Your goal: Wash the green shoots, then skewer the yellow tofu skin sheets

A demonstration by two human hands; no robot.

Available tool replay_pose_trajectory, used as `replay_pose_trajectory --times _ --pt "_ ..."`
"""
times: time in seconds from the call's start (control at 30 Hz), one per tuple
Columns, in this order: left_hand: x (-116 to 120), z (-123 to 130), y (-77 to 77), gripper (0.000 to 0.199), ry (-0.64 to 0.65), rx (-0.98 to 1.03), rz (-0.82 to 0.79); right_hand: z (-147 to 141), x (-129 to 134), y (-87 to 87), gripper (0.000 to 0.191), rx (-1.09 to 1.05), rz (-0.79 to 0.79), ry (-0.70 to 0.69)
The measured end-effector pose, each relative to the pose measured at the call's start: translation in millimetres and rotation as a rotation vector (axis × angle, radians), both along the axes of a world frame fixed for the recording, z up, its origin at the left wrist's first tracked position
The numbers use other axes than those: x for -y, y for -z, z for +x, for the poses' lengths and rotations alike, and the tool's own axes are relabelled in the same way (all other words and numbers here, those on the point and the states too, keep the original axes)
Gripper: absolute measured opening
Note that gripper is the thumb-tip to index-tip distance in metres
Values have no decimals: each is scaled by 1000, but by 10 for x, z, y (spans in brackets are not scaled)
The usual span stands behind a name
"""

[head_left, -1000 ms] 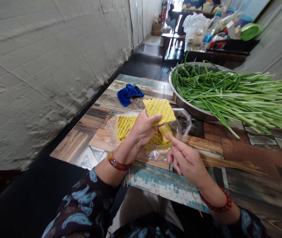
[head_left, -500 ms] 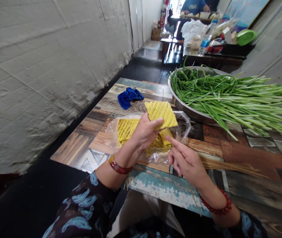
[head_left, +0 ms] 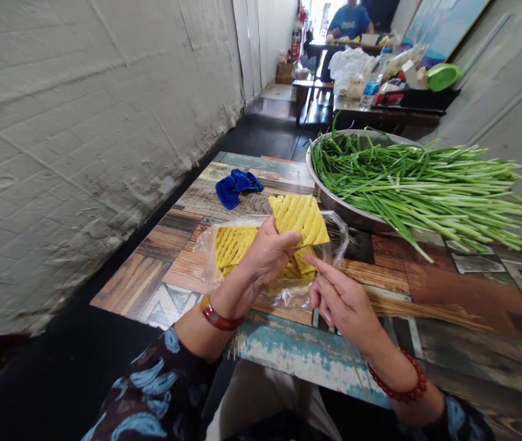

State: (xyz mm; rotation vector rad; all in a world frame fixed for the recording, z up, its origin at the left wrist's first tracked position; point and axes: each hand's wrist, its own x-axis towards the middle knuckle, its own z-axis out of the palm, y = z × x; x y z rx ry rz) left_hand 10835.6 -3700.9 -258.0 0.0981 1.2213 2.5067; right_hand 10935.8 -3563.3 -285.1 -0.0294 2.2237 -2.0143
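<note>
My left hand (head_left: 265, 254) grips a yellow ridged sheet (head_left: 300, 218) by its lower edge and holds it up over a clear plastic bag (head_left: 238, 245) with more yellow sheets inside. Just to the right, my right hand (head_left: 341, 300) pinches a thin bamboo skewer (head_left: 357, 370). Its tip points up at the sheet's lower edge and its tail runs down past my wrist.
A steel basin (head_left: 348, 208) heaped with long green stalks (head_left: 417, 184) sits at the far right. A pile of skewers (head_left: 426, 309) lies right of my hand. A blue cloth (head_left: 237, 185) lies farther back. White wall on the left; a person sits at a distant cluttered table (head_left: 380, 104).
Both hands stay almost still with the sheet and the skewer. The view has tilted up a little, so everything sits lower in the picture.
</note>
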Motion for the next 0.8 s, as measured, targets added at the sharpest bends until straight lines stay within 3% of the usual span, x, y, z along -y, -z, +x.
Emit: replay_pose_trajectory --times 0.8 --pt "43 -22 -23 70 -56 -23 -13 15 18 -11 60 14 -14 -11"
